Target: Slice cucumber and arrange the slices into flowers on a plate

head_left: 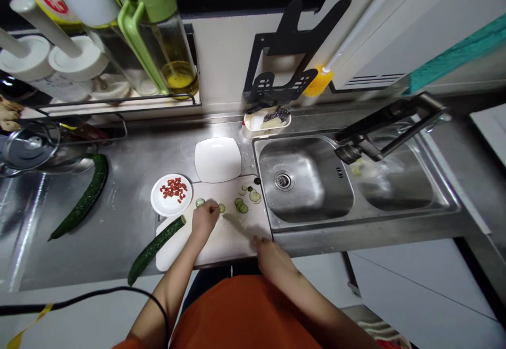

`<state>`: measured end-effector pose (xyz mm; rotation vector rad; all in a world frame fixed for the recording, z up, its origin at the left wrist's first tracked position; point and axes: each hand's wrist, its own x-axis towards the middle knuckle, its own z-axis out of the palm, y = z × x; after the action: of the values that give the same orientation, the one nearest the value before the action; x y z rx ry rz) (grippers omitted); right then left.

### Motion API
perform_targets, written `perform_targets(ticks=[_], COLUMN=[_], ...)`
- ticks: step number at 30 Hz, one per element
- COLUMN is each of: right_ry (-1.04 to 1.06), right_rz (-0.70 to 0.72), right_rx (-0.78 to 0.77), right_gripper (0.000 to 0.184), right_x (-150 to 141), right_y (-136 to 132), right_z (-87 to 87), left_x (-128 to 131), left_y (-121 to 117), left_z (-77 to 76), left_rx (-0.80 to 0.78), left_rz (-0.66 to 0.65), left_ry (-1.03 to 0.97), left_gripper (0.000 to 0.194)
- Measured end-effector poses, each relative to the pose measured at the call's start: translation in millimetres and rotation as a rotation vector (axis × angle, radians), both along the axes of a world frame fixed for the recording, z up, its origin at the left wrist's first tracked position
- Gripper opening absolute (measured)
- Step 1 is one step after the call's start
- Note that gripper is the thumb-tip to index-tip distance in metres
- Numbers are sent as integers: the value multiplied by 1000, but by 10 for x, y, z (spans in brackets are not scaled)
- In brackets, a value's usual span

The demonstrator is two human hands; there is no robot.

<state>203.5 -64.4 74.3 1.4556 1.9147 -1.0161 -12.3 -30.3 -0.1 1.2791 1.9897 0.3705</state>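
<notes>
My left hand (pixel 204 218) is closed over the cutting board (pixel 233 243), its fingertips pinched at the edge of a cucumber slice (pixel 222 208). My right hand (pixel 272 257) grips a knife (pixel 237 226) by its handle; the pale blade lies low over the board and points toward my left fingertips. Several cucumber slices (pixel 241 206) rest on the board right of the left hand, with thin pieces and dark end bits nearer the sink. Another slice (pixel 200 202) sits just behind my left hand. A cut cucumber (pixel 156 250) slants over the board's left edge.
A white plate of diced red pieces (pixel 173 188) stands left of the board, and a white square plate (pixel 217 159) behind it. A whole cucumber (pixel 85 201) lies farther left. The double sink (pixel 306 180) with a black faucet (pixel 379 127) adjoins right. A black cable (pixel 98 292) hangs at lower left.
</notes>
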Motion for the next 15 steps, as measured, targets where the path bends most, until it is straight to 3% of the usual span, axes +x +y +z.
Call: perform_targets(ticks=[15], right_ry=[-40], right_rz=[-18], right_rx=[72], right_gripper=[52], right_x=[-292], right_y=[102], right_z=[44], left_x=[18], left_y=[-59], left_z=[8], left_rx=[-13], left_rz=[52], left_ry=[30], left_gripper=[12])
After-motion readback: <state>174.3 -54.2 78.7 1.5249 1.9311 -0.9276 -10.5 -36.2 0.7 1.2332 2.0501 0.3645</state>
